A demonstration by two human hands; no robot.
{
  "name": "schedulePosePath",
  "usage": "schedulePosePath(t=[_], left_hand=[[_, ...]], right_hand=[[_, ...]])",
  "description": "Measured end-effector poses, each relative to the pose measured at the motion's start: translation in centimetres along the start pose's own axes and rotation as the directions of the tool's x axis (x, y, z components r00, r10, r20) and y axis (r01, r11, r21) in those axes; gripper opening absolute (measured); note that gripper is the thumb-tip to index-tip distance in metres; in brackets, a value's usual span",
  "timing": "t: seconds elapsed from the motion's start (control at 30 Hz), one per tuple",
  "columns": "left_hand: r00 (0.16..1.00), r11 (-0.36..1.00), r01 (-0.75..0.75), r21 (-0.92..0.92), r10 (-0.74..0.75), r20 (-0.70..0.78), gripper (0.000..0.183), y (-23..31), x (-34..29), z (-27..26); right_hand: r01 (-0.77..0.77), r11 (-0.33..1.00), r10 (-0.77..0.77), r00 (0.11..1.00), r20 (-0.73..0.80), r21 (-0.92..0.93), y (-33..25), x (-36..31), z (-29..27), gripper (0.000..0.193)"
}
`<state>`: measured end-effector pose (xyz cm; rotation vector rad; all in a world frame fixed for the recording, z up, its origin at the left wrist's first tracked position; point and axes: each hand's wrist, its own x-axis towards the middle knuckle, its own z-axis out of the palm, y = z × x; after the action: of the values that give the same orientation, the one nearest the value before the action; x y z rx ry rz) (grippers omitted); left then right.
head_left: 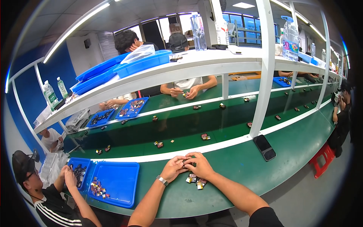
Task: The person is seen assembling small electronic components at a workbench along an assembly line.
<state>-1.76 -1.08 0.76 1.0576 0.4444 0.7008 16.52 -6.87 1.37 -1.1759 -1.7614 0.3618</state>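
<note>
Two hands [172, 168] [202, 167] together grasp one small dark piece [185, 164]; nearer the tabletop's [238, 178] front edge lie small parts [201, 184].

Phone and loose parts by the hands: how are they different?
The phone is bigger; the loose parts are little. The phone is mostly dark; the loose parts mix dark, white and yellow. The phone lies alone; the loose parts lie bunched. Both rest on the green table.

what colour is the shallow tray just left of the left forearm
Blue; the shallow tray shows best in the head view.
</note>
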Motion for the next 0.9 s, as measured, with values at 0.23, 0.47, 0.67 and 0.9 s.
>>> schedulePosePath(t=[0.23,0.47,0.67,0.9], left_hand=[[1.000,1.000,-0.008,0.020,0.008,-0.012,0.027,-0.1,0.1,-0.1],[0.997,0.998,-0.052,0.020,0.053,-0.058,0.024,-0.3,0.0,0.0],[0.998,0.999,-0.043,0.005,0.043,-0.042,0.021,-0.7,0.2,0.0],[0.995,0.996,-0.094,-0.007,0.094,-0.031,0.023,-0.7,0.3,0.1]], right_hand=[[-0.060,0.998,0.061,0.996,-0.072,0.022,-0.1,-0.3,0.8,0.011],[-0.039,0.999,0.041,0.998,-0.045,0.031,-0.8,0.1,0.5,0.014],[-0.056,0.997,0.061,0.993,-0.100,0.053,-0.8,-0.3,0.9,0.013],[-0.006,1.000,0.003,0.994,-0.105,-0.027,-0.8,-0.2,0.6,0.014]])
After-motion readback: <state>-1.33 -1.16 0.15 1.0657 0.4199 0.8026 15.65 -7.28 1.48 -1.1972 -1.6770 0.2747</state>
